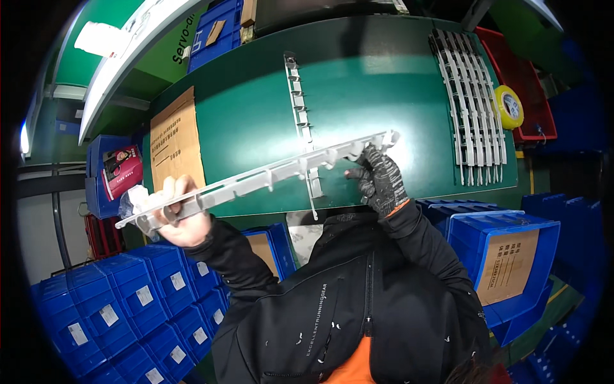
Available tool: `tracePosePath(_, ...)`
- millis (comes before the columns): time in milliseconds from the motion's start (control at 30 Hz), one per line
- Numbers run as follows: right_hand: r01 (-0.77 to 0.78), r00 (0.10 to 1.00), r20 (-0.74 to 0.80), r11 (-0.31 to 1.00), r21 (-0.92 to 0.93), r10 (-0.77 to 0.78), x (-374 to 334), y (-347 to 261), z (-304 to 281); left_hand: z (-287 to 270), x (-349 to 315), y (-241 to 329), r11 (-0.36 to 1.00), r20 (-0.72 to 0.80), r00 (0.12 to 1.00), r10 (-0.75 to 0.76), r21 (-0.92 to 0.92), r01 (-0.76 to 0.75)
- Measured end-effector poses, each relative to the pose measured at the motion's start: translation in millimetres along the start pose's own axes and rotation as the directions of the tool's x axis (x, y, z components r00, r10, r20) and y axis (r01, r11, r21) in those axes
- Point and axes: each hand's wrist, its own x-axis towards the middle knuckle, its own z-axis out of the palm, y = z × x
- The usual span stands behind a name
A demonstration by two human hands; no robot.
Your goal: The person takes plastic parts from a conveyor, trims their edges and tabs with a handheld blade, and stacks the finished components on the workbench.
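Note:
A long pale grey strip with clip-like tabs (pixel 268 174) spans the space in front of me, tilted up toward the right. Bare and closed around its left end is my left hand (pixel 183 214). My right hand (pixel 385 182), in a dark grey knit glove, grips the strip near its right end; its fingertips are partly hidden behind the strip. A second strip of like shape (pixel 299 99) lies lengthwise on the green table (pixel 243 109), partly covered by the held one.
Several similar strips (pixel 470 102) lie side by side at the table's right, beside a yellow tape roll (pixel 509 107) and a red bin (pixel 534 96). Cardboard (pixel 176 137) lies at the left. Blue crates (pixel 125 294) are stacked below left; another blue crate (pixel 543 256) stands at right.

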Motion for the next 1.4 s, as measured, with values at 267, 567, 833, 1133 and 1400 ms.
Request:
tracePosePath(267, 0.429, 0.837, -0.377, 0.903, 0.004, -0.396, -4, -65, -26, -104, -16, 4, 0.736, 0.022, 0.904, -0.427, 0.589, 0.333)
tracePosePath(567, 0.28, 0.955, 0.058, 0.828, -0.485, -0.29, -13, -52, 32, -37, -25, -126, 0.244, -0.026, 0.413, -0.91, 0.773, 0.585)
tracePosePath(833, 0.517, 0.739, 0.416, 0.049, -0.855, -0.53, -33, -55, 27, -22, -45, -154, 0.328, -0.106, 0.394, -0.913, 0.383, 0.864)
tracePosePath(1133, 0.543, 0.738, 0.532, -0.102, -0.833, -0.416, -51, -30, 34, -28, -39, -143, 0.324, -0.264, 0.439, -0.859, 0.384, 0.865)
tracePosePath(1400, 0.519, 0.698, 0.507, -0.132, -0.845, -0.506, -44, -32, 25, -27, -40, -143, 0.288, -0.303, 0.418, -0.856, 0.393, 0.874)
